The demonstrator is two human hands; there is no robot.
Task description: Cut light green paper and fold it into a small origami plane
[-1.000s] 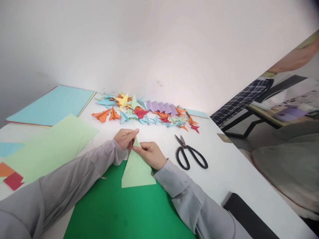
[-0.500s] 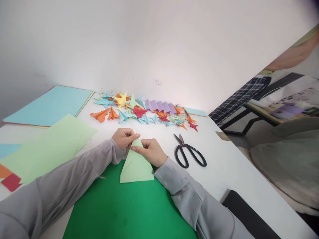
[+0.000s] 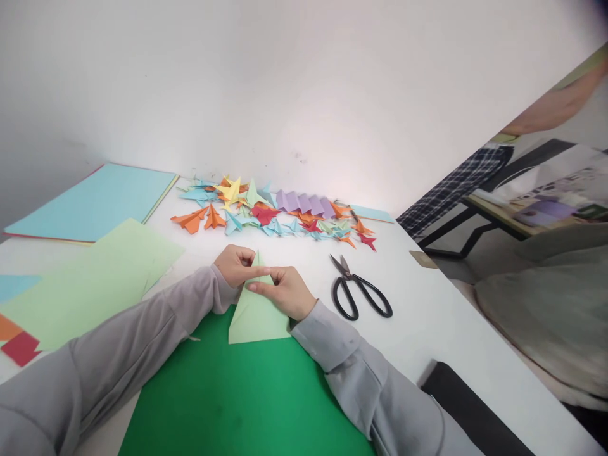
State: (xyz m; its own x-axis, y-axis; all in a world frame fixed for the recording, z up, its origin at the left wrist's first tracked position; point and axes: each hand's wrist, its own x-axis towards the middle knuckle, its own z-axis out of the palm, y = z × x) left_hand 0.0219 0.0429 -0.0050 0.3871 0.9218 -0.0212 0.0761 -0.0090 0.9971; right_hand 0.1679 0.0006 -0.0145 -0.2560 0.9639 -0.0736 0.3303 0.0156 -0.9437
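Note:
A pale green sheet of paper (image 3: 260,320), folded to a narrow point at the far end, is held over the near part of the table. My left hand (image 3: 236,265) pinches its upper left side, thumb lying across the front just below the tip. From the right, my right hand (image 3: 291,291) grips the same paper, its thumb on the front face and the fingers partly hidden behind. The paper's wide end points toward me, above a dark green sheet (image 3: 228,392).
Black-handled scissors (image 3: 354,288) lie right of my hands. Several folded paper planes (image 3: 266,215) line the wall side. Light blue sheets (image 3: 95,199) and a pale green sheet (image 3: 95,278) lie left. A black object (image 3: 470,405) rests near right. A person's arm (image 3: 555,111) shows far right.
My left thumb has slid down from the tip across the paper's front, toward my right hand. The folded paper has tilted and shifted slightly; both hands keep their hold.

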